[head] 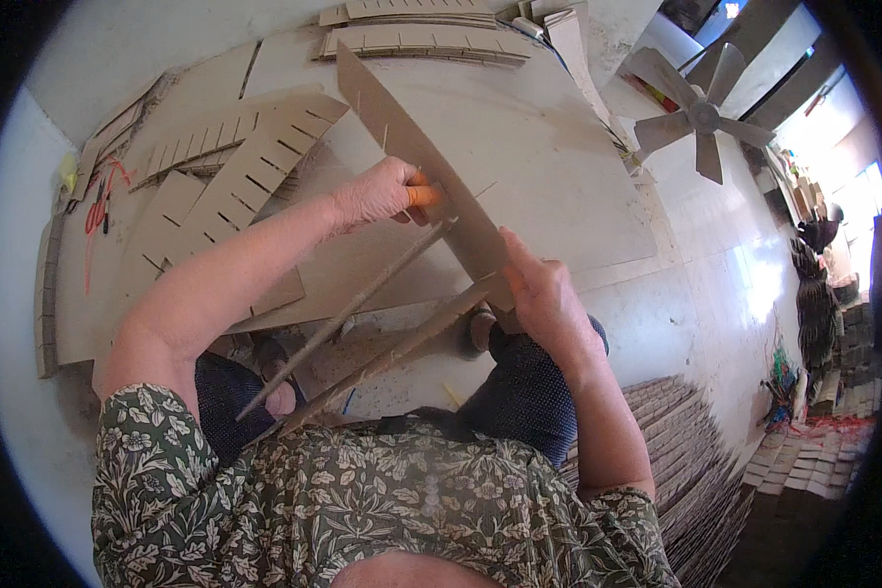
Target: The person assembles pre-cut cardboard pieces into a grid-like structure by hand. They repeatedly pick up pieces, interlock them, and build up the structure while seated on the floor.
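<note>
A long cardboard strip [426,162] stands on edge, slanting from the upper middle down to the right. My left hand [404,192], with orange wraps on its fingers, is closed at this strip where a narrow cross strip [353,312] meets it. My right hand [540,287] grips the long strip near its lower end, thumb along its face, beside a second cross strip [404,349]. Both cross strips run down towards my body. Slotted cardboard sheets [264,165] lie on the table to the left.
Stacks of slotted strips [426,40] lie at the table's far edge. Red-handled scissors [95,213] and red twine [88,257] lie at the left. A pedestal fan [703,116] stands at the upper right. Stacked cardboard partitions [669,456] are at the lower right.
</note>
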Tool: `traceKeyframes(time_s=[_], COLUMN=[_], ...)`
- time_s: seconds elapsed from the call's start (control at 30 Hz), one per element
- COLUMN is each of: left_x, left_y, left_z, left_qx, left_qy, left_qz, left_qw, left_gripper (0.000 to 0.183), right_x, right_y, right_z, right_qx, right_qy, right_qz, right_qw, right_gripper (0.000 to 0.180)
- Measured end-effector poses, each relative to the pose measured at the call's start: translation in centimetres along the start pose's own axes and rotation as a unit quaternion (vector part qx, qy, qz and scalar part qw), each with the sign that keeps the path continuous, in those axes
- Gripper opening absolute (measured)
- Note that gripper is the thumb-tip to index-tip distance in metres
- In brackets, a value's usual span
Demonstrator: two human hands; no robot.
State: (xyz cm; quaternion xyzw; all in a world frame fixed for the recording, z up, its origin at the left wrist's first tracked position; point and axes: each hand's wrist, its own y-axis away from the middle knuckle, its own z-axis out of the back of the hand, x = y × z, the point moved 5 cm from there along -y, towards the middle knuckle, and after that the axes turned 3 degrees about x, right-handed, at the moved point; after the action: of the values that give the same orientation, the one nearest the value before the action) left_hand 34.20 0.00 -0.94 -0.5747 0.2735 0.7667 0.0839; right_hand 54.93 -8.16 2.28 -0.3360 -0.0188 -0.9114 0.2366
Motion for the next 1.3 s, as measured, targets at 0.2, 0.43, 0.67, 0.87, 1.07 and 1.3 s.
traceKeyframes(time_s=[0.2,0.43,0.67,0.87,1.07,1.3], left_x=[-0.4,5.0,5.0,4.3,1.2,-2.5], left_y=[0.7,2.0,-0.2,-1.2,0.3,1.3], left_z=[3.1,12.9,16.1,14.5,9.0,4.8], left_qx=[-0.061,-0.417,-0.363,-0.224,-0.193,-0.113], left_qy=[-0.288,-0.55,-0.554,-0.242,-0.607,-0.76], left_qz=[-0.029,-0.021,-0.011,-0.005,-0.054,-0.062], left_qw=[0.955,0.723,0.749,0.944,0.769,0.637], left_gripper=[0.037,0.039,0.02,0.015,0.015,0.012], right_x=[0.3,-1.2,-1.8,-1.4,-1.7,-3.2], right_y=[-0.8,-0.6,0.7,1.0,1.3,2.0], right_z=[-0.4,-0.9,-0.6,0.6,0.7,0.4], right_qx=[0.069,0.021,-0.037,-0.064,-0.083,-0.101], right_qy=[0.025,0.018,-0.033,-0.068,-0.06,-0.07], right_qz=[-0.076,-0.041,0.011,0.048,0.047,0.034], right_qw=[0.994,0.999,0.999,0.995,0.994,0.992], right_gripper=[0.038,0.037,0.039,0.041,0.044,0.043])
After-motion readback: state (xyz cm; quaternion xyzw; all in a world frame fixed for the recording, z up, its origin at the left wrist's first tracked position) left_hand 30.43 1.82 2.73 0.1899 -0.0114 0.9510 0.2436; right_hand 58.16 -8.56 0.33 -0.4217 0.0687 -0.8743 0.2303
